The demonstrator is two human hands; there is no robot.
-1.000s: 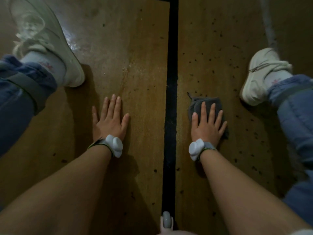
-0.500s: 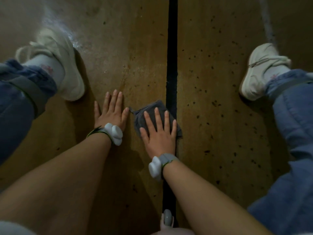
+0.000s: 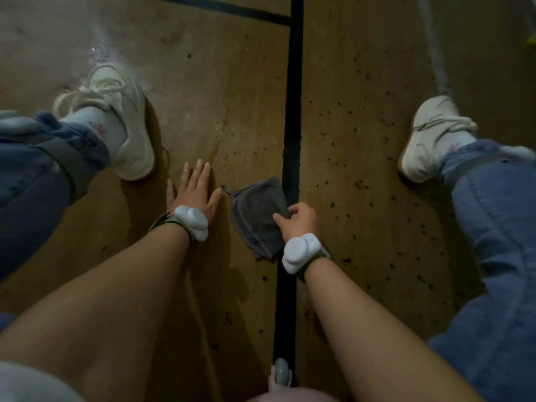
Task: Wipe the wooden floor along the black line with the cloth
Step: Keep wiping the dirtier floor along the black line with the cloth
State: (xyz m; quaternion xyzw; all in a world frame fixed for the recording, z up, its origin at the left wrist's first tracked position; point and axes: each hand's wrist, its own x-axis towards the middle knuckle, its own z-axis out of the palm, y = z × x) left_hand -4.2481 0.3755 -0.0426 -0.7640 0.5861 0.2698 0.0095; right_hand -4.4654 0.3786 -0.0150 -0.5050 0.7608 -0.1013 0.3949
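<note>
A folded dark grey cloth (image 3: 256, 211) lies on the brown wooden floor (image 3: 220, 105), just left of the black line (image 3: 293, 117) that runs from top to bottom of the view. My right hand (image 3: 298, 220) grips the cloth's right edge with curled fingers, right over the line. My left hand (image 3: 195, 191) rests flat on the floor to the left of the cloth, fingers straight and pointing away from me. Both wrists carry white sensor bands.
My two legs in blue jeans and white sneakers flank the work area, the left shoe (image 3: 121, 120) and the right shoe (image 3: 426, 137). A thinner black line (image 3: 220, 7) crosses at the top. Dark specks dot the floor right of the line.
My right hand slid the cloth from right of the line to its left side, then went from pressing it flat to curling round its right edge. The left foot drew back towards me.
</note>
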